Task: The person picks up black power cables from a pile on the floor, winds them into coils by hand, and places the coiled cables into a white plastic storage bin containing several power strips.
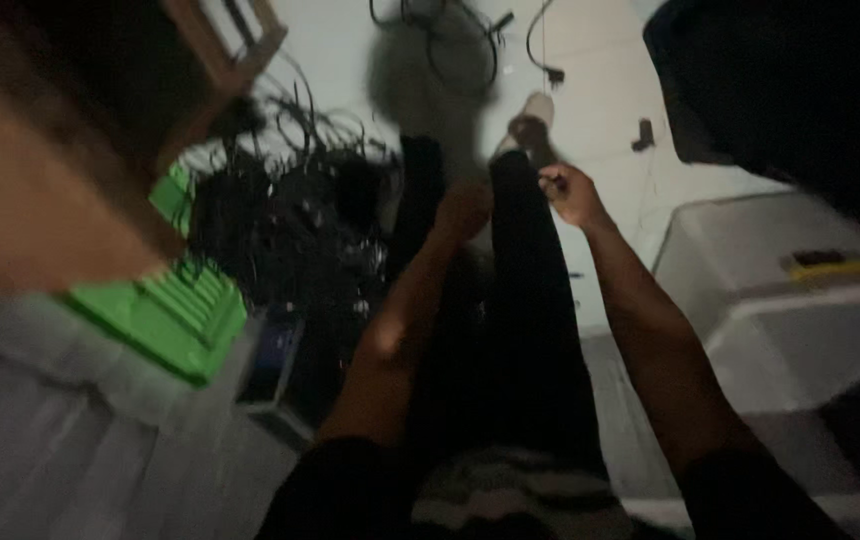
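While both arms stretch forward over the black-trousered legs, the right hand (570, 192) pinches something small and dark, its fingers (553, 181) closed on it, though blur hides what it is. The left hand (463, 208) rests against the knee just beside it, and I cannot tell how its fingers stand. A tangle of black cables (290, 215) lies on the floor to the left, nearer the left hand. A grey bin (790, 320) stands to the right.
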